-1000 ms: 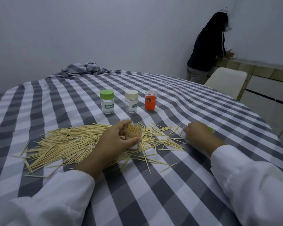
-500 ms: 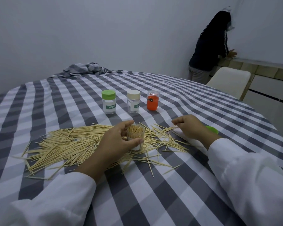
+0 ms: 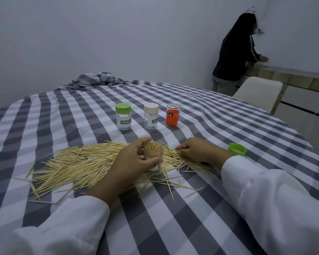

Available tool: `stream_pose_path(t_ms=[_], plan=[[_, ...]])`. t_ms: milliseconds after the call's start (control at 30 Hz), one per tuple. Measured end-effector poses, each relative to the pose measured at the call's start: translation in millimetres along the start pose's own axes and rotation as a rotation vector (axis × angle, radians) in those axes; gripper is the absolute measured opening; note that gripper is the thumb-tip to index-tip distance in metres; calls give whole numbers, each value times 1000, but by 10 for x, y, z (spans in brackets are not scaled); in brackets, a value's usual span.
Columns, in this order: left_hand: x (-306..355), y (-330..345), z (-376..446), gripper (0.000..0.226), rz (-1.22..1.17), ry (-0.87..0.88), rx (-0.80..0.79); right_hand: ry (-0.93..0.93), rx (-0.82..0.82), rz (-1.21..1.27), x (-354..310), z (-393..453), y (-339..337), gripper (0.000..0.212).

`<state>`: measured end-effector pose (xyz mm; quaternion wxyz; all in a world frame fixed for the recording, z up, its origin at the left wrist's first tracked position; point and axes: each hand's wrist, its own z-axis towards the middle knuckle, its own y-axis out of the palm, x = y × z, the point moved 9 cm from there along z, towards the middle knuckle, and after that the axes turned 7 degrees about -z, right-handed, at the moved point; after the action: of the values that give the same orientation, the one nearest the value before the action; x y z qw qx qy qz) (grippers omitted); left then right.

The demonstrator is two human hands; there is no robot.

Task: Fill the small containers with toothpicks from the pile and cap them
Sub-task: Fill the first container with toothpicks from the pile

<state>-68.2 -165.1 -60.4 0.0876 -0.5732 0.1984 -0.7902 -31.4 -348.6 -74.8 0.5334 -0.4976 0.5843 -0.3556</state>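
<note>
Left hand (image 3: 134, 159) grips open container (image 3: 153, 156) (upright); right hand (image 3: 197, 150) pinches toothpicks (image 3: 66, 168).

Grey-and-white checked tablecloth (image 3: 191, 208), pale tan toothpicks (image 3: 72, 168), green lid (image 3: 237, 149) — cream cap (image 3: 151, 108), orange jar (image 3: 172, 116), white sleeves (image 3: 276, 205)

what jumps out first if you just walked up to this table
The big pile of toothpicks spread over the checked tablecloth near the person, with the left hand gripping an open container packed with picks. Behind it, three capped containers stand in a row, the orange container brightest, on the right.
</note>
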Motion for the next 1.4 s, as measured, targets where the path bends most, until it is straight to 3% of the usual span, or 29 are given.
stream_pose_path(t_ms=[233, 367, 433, 667, 867, 1033, 1133, 1200, 1300, 1400], plan=[[-10, 5, 5, 73, -3, -1, -3, 59, -6, 152, 209, -263, -308, 30], [-6, 5, -6, 74, -6, -1, -4, 122, -190, -220, 438, -381, -175, 42], [3, 3, -8, 74, 0, 3, -4, 120, -256, -288, 449, -447, -82, 45], [10, 9, -7, 74, 4, 8, -8, 24, -58, -160, 287, -433, -102, 30], [-1, -8, -15, 72, -5, 6, 3, 44, -23, 107, 217, -455, -222, 29], [15, -3, -12, 72, 21, 9, 0, 132, -195, -432, 428, -618, -170, 39], [12, -3, -12, 72, 29, 10, 2, 137, -194, -518, 426, -674, -94, 33], [5, -3, -13, 72, 22, 10, 1, 117, -139, -421, 362, -637, -83, 27], [1, -10, -15, 73, 9, 12, 4, 64, -58, -71, 235, -513, -79, 14], [-9, -11, -18, 73, 1, 6, 1, 86, 31, 292, 205, -423, -152, 20]])
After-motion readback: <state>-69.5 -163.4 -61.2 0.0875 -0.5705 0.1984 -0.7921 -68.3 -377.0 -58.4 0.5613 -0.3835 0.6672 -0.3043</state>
